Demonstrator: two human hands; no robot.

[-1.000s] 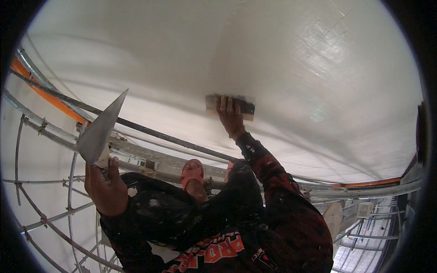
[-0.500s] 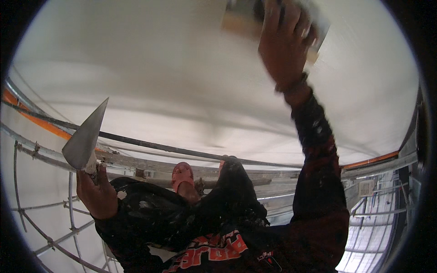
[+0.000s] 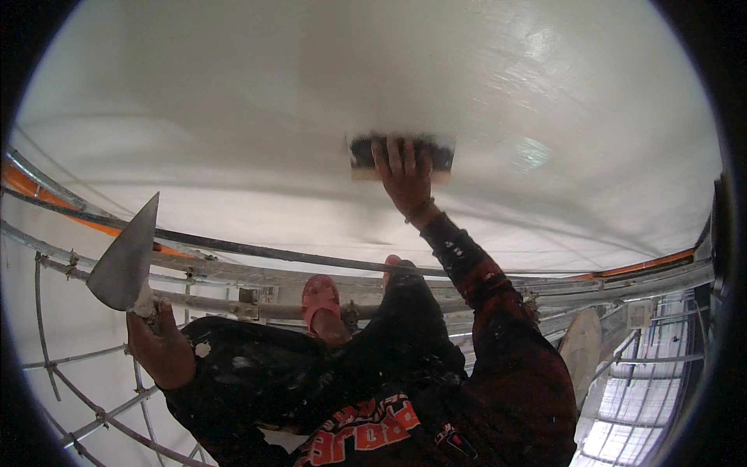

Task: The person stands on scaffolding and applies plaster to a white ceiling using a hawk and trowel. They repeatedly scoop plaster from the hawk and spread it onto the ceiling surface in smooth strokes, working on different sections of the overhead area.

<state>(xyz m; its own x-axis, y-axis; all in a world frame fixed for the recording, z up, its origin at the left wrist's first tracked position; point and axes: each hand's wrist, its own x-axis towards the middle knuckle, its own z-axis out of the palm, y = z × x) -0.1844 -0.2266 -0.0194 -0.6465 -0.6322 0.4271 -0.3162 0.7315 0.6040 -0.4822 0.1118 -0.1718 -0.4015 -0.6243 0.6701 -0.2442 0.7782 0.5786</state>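
Note:
My right hand (image 3: 406, 180) presses a wide, rectangular plastering blade (image 3: 363, 152) flat against the large white wall (image 3: 233, 86). Its face is dark, with a tan strip along the near edge, and my fingers lie spread over it. Wet, glossy streaks show on the wall to the right of the blade. At lower left my left hand (image 3: 161, 350) grips a pointed trowel (image 3: 130, 257) by its smeared handle. The trowel's grey metal blade points up and away, apart from the wall.
Scaffold rails (image 3: 257, 253) run across in front of the wall, above my feet in red-pink clogs (image 3: 320, 297). Crossed scaffold tubes (image 3: 101, 414) stand at lower left. A pale, rounded board-like thing (image 3: 580, 346) is beside my right arm. Orange strips (image 3: 638, 268) edge the wall's base.
My right hand has brought the blade from the top of the view down and to the left along the wall. The left hand and pointed trowel have shifted slightly left and down.

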